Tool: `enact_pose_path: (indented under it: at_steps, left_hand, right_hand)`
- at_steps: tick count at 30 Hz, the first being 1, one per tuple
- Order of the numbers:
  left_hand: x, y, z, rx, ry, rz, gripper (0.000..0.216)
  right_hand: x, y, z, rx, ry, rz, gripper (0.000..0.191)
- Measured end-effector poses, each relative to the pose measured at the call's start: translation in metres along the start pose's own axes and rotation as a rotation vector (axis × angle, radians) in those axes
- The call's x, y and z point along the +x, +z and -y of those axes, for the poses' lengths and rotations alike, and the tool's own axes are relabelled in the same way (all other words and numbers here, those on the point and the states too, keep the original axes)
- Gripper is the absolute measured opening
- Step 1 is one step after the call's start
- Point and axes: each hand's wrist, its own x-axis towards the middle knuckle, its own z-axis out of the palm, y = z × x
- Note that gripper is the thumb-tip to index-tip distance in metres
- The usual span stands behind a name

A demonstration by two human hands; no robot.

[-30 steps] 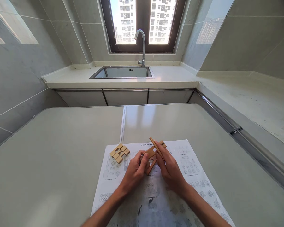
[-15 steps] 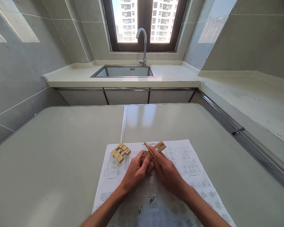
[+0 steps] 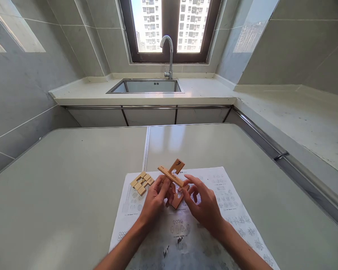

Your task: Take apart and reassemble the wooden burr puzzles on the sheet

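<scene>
The wooden pieces [image 3: 170, 176] sit crossed between the hands, over the sheet [image 3: 228, 202]. The left hand [image 3: 157, 195] grips them from eight o'clock; the right hand [image 3: 205, 198] touches them from four, whether pinching I cannot tell. Blocks [image 3: 140, 185] lie at nine, the sink [image 3: 149, 87] at twelve.

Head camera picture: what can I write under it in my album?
Left hand gripping crossed wooden pieces, right hand at one end, over a printed sheet with pale blocks.
</scene>
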Motion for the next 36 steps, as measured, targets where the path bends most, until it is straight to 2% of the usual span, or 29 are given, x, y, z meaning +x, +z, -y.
enact_pose_path:
  at_steps: [3,5,9,15,17,21,26,28,31,32,36]
  left_hand:
    - [0.001,-0.002,0.002,-0.024,0.004,-0.003,0.036]
    - [0.002,-0.003,0.001,-0.019,0.000,-0.010,0.035]
    - [0.001,-0.003,0.000,0.009,-0.010,-0.022,0.035]
    - [0.001,-0.001,-0.001,0.005,-0.021,-0.067,0.039]
    - [0.000,0.000,-0.002,0.007,-0.026,-0.069,0.040]
    - [-0.001,0.001,-0.003,-0.011,-0.026,-0.062,0.039]
    - [0.000,0.000,-0.003,-0.024,-0.022,-0.061,0.041]
    - [0.000,-0.001,-0.003,-0.033,-0.019,-0.059,0.042]
    - [0.000,0.000,-0.002,-0.043,-0.020,-0.070,0.042]
    - [0.000,0.000,-0.002,-0.045,-0.022,-0.076,0.042]
    - [0.001,-0.001,-0.001,-0.055,-0.046,-0.082,0.042]
  right_hand:
    - [0.005,-0.001,0.002,-0.042,0.043,0.025,0.030]
    - [0.007,-0.002,0.002,-0.084,0.052,0.067,0.035]
    - [0.007,-0.003,0.002,-0.143,0.053,0.165,0.057]
    - [0.000,-0.002,-0.003,-0.205,0.035,0.237,0.093]
    - [-0.001,-0.001,-0.004,-0.228,0.018,0.243,0.094]
    - [0.000,-0.001,-0.002,-0.202,0.015,0.215,0.083]
    - [0.005,-0.004,0.001,-0.010,0.085,0.124,0.075]
    - [0.007,-0.008,0.002,0.151,0.250,0.077,0.072]
    - [0.012,-0.015,0.003,0.547,0.594,0.091,0.075]
    - [0.014,-0.017,0.003,0.663,0.659,0.084,0.076]
    - [0.019,-0.022,0.000,0.827,0.713,-0.051,0.069]
